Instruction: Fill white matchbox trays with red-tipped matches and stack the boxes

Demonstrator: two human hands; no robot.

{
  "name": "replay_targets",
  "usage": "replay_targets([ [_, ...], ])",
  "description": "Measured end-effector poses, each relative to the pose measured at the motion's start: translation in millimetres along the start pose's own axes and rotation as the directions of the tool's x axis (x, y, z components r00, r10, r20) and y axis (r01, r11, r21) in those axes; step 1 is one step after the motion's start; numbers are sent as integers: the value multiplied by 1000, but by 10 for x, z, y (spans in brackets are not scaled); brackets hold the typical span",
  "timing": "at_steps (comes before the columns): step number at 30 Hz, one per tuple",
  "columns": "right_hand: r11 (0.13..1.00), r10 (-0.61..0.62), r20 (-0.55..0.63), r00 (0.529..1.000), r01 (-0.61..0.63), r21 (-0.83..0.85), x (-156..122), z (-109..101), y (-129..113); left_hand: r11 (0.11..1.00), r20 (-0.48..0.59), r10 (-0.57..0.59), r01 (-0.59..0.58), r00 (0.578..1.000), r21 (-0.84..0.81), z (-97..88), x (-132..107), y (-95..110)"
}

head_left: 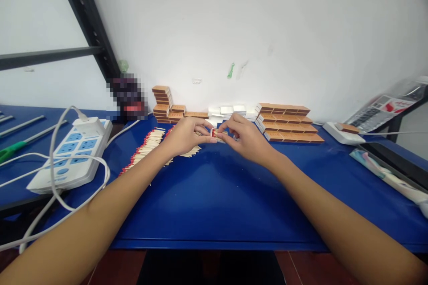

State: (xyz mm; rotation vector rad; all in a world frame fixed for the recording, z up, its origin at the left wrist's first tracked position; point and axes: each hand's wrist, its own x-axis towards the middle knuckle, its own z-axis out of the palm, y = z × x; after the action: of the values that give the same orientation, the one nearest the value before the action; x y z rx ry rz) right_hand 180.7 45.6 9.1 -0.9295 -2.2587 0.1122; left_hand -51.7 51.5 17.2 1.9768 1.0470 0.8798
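A small white matchbox tray (211, 132) with red-tipped matches (215, 132) in it is held just above the blue table, between both hands. My left hand (187, 136) is closed on the tray's left end, thumb in front and fingers behind. My right hand (245, 137) pinches at the matches in the tray with thumb and forefinger; its other fingers are curled. Loose matches (147, 146) lie in a long pile beside and partly behind my left forearm. White trays (227, 110) stand stacked behind my hands.
Brown matchboxes are stacked at the back right (287, 124) and back left (162, 110), against the wall. A white power strip (72, 153) with looping cables lies at the left. On the right are a white box (344, 132) with a matchbox on it and a black case (397, 164).
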Motion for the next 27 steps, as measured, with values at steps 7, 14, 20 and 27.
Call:
replay_targets([
  [7, 1000, 16, 44, 999, -16, -10, 2, 9, 29, 1000, 14, -13, 13, 1000, 11, 4, -2, 9],
  [14, 1000, 16, 74, 997, -15, -13, -7, 15, 39, 1000, 27, -13, 13, 1000, -3, 0, 4, -6],
  [20, 998, -52, 105, 993, 56, -33, -20, -9, 56, 999, 13, -30, 29, 999, 18, -13, 6, -3],
  [27, 999, -39, 116, 992, 41, -21, -24, 6, 79, 999, 27, -29, 28, 999, 16, -7, 0, 5],
])
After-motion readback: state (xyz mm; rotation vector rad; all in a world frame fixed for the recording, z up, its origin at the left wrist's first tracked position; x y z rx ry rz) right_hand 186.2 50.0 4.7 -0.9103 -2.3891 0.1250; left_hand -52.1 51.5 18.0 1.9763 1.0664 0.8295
